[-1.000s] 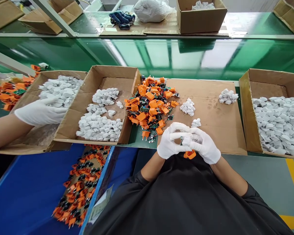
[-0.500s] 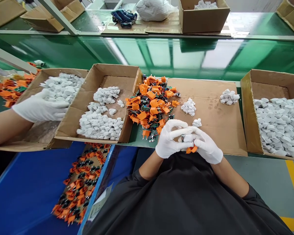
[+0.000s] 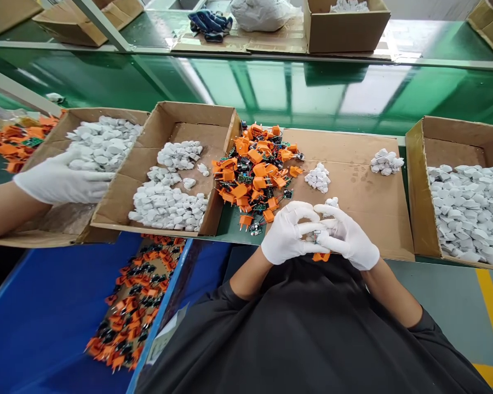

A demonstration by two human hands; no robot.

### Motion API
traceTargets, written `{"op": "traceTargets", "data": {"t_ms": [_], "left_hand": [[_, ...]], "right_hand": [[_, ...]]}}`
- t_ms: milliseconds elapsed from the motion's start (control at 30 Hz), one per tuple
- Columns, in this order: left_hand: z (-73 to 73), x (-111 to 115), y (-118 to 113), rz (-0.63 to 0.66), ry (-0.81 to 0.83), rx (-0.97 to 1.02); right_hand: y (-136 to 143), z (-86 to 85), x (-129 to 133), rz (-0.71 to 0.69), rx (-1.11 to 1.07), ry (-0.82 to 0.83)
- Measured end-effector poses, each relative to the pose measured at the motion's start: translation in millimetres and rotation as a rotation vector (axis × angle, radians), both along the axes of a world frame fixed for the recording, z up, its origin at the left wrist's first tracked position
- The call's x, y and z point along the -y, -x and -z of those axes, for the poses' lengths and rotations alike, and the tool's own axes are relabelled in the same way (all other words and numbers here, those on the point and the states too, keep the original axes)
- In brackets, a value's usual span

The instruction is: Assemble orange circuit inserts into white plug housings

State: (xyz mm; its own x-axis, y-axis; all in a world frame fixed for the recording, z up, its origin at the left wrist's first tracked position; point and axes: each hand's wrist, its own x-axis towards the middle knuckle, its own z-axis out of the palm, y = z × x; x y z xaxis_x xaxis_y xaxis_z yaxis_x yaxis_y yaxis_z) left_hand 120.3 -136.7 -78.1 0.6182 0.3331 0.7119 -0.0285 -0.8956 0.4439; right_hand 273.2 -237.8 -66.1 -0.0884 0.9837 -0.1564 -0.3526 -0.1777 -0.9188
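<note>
Work surface: green bench with a flat brown cardboard sheet (image 3: 365, 219) on top, a glossy green panel (image 3: 250, 93) beyond it.
Left hand: white-gloved left hand (image 3: 288, 232), fingers curled inward, pinching one side of a partly hidden assembly.
Right hand: white-gloved right hand (image 3: 351, 241), thumb and fingers bent around the opposite side of the same assembly.
Held assembly: small orange plastic plug piece (image 3: 321, 256) showing below the fingers; pale material and a small metallic part appear between the fingertips. Exact joint between them: not discernible.
Location: above the near edge of the sheet, in front of the black garment (image 3: 312, 323).
Adjacent stock: heaped orange plugs with dark circuit boards (image 3: 254, 175) left of the sheet; small cluster of white lumps (image 3: 332, 202) just beyond the fingertips.
Side containers: open brown cardboard box (image 3: 217, 219) to the left, second open cardboard box (image 3: 419, 191) to the right, both containing white lumps.
Co-worker: white-gloved hand of another person (image 3: 66, 179) at the far-left box.
Fault risk, parts: uneven finger pressure could bend the small components or strain a connection.
Fault risk, grip: smooth glove fabric and crowded fingertips could let the plug slip down onto the garment.
Fault risk, stock: a forward knuckle could scatter the nearby cluster.
</note>
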Motion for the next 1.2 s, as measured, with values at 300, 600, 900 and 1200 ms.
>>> {"op": "traceTargets", "data": {"t_ms": [300, 600, 900, 1200], "left_hand": [[-1.0, 0.8, 1.3, -0.031, -0.045, -0.027], [5.0, 3.2, 1.9, -0.045, -0.067, -0.021], [5.1, 5.1, -1.8, -0.002, 0.043, 0.032], [19.8, -0.1, 1.8, 0.146, 0.352, -0.003]], "right_hand": [[-1.4, -4.3, 0.2, -0.067, -0.030, 0.001], [0.3, -2.6, 3.7, -0.046, 0.040, 0.007], [5.1, -7.4, 2.1, 0.078, 0.080, 0.014], [2.9, -11.0, -1.6, 0.141, -0.025, 0.110]]}}
